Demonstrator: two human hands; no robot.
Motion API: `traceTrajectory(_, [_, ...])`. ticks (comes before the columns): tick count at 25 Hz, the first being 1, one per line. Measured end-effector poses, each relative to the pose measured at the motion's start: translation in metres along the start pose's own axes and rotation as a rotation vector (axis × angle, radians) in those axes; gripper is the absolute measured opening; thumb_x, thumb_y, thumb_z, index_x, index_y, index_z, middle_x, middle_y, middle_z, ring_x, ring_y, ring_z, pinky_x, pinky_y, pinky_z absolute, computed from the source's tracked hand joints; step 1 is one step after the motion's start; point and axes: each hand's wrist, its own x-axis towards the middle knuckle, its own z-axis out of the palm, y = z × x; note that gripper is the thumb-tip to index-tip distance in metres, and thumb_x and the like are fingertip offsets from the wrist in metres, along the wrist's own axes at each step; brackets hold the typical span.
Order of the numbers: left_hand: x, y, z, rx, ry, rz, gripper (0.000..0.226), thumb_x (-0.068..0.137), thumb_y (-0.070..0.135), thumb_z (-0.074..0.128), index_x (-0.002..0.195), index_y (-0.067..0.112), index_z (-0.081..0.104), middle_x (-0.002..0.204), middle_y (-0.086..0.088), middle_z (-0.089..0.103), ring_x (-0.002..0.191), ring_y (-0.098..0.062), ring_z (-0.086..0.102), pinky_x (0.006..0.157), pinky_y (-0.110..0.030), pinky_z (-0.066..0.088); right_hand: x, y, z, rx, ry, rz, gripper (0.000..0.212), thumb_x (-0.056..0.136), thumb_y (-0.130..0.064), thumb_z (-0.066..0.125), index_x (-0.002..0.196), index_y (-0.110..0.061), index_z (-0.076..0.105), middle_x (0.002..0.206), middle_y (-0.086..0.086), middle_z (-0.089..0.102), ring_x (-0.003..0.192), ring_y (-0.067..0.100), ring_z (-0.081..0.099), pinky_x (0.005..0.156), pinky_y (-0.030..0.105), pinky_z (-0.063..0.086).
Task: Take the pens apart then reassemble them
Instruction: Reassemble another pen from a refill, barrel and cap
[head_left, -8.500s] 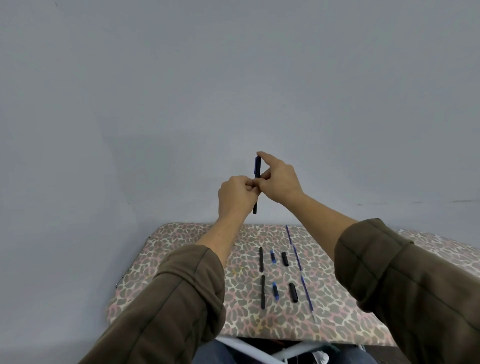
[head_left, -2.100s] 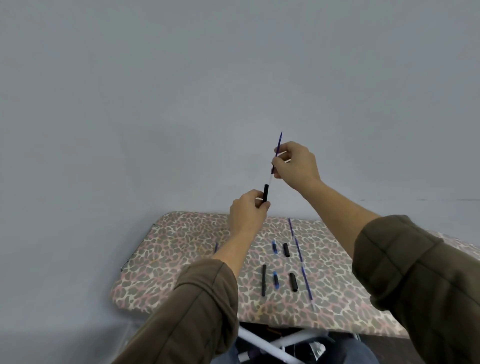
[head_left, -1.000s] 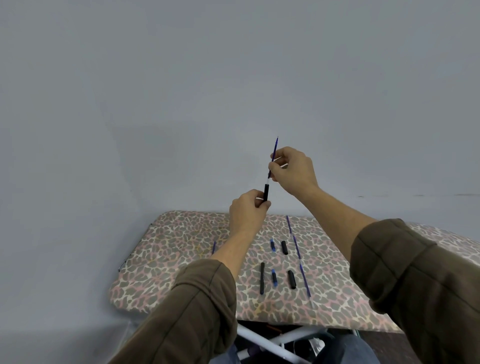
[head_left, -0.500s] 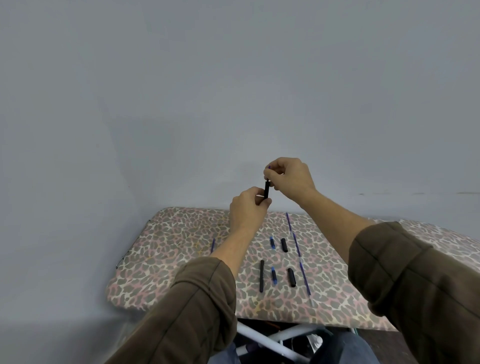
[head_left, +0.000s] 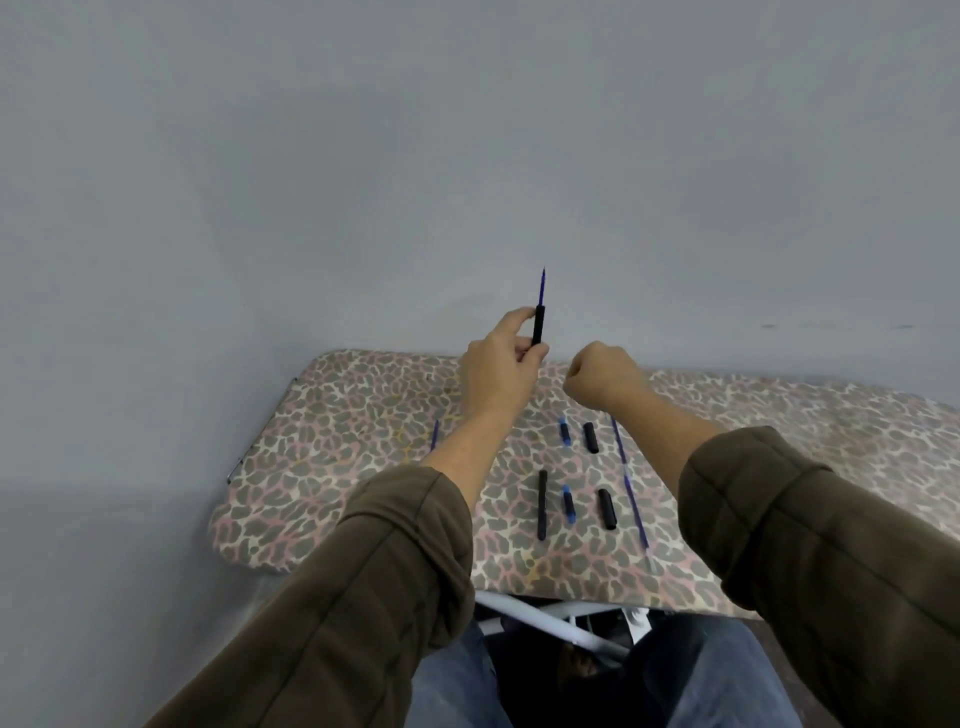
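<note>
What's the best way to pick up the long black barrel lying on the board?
Pinch the long black barrel at its middle, fingers coming straight down onto its two long sides. It lies flat on the board, a short blue piece close on its right, so pinch narrowly.

A barrel, plug and cap lie left to right on the table. A refill lies right of them.
</note>
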Motion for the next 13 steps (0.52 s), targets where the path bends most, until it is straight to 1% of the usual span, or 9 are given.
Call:
traceTrajectory(3, [0.007, -0.015, 0.004, -0.018, 0.002, 0.004, 0.056, 0.093, 0.023, 0.073, 0.144, 0.034, 0.054, 0.094, 0.008, 0.078, 0.084, -0.004, 0.072, 0.087, -0.023, 0.057, 0.019, 0.008, 0.027, -0.145, -0.083, 0.032, 0.008, 0.092, -0.011, 0.059, 0.086, -0.01, 0.063, 0.075, 0.005, 0.06, 0.061, 0.022, 0.056, 0.053, 0.029, 0.045])
traceTrajectory(5, [0.011, -0.024, 0.006, -0.026, 0.0, -0.019, 0.062, 0.093, 0.021, 0.073, 0.148, 0.036, 0.049, 0.094, 0.008, 0.078, 0.082, -0.002, 0.071, 0.085, -0.014, 0.052, 0.029, 0.008, 0.04, -0.237, -0.122, 0.04, 0.013, 0.091, -0.013, 0.062, 0.079, -0.011, 0.058, 0.07, 0.004, 0.057, 0.057, 0.02, 0.054, 0.046, 0.028, 0.039])
traceTrajectory(6, [0.012, -0.027, 0.006, -0.033, -0.005, -0.026, 0.063, 0.094, 0.02, 0.072, 0.149, 0.037, 0.047, 0.094, 0.009, 0.078, 0.082, -0.001, 0.07, 0.084, -0.012, 0.051, 0.033, 0.008, 0.045, -0.266, -0.153, 0.049, 0.016, 0.09, -0.015, 0.066, 0.079, -0.012, 0.056, 0.07, 0.004, 0.057, 0.057, 0.019, 0.054, 0.045, 0.029, 0.038])
traceTrajectory(9, [0.017, -0.036, 0.008, -0.076, -0.013, -0.039, 0.062, 0.095, 0.019, 0.071, 0.149, 0.037, 0.048, 0.094, 0.009, 0.078, 0.083, -0.002, 0.071, 0.086, -0.016, 0.054, 0.04, 0.007, 0.061, -0.353, -0.259, 0.057, 0.031, 0.082, -0.017, 0.081, 0.077, -0.013, 0.051, 0.075, 0.006, 0.059, 0.061, 0.021, 0.056, 0.045, 0.03, 0.038])
traceTrajectory(11, [0.018, -0.04, 0.008, -0.088, -0.012, -0.043, 0.061, 0.095, 0.018, 0.071, 0.148, 0.037, 0.049, 0.094, 0.007, 0.078, 0.084, -0.004, 0.072, 0.089, -0.02, 0.055, 0.042, 0.006, 0.067, -0.35, -0.264, 0.063, 0.029, 0.08, -0.012, 0.08, 0.075, -0.011, 0.052, 0.074, 0.007, 0.059, 0.059, 0.021, 0.057, 0.044, 0.029, 0.038])
traceTrajectory(13, [0.019, -0.041, 0.008, -0.097, -0.018, -0.05, 0.062, 0.094, 0.018, 0.071, 0.148, 0.038, 0.048, 0.093, 0.007, 0.078, 0.083, -0.004, 0.072, 0.09, -0.019, 0.054, 0.044, 0.003, 0.064, -0.306, -0.234, 0.051, 0.024, 0.083, -0.009, 0.076, 0.075, -0.008, 0.054, 0.07, 0.006, 0.057, 0.057, 0.02, 0.054, 0.044, 0.028, 0.038])
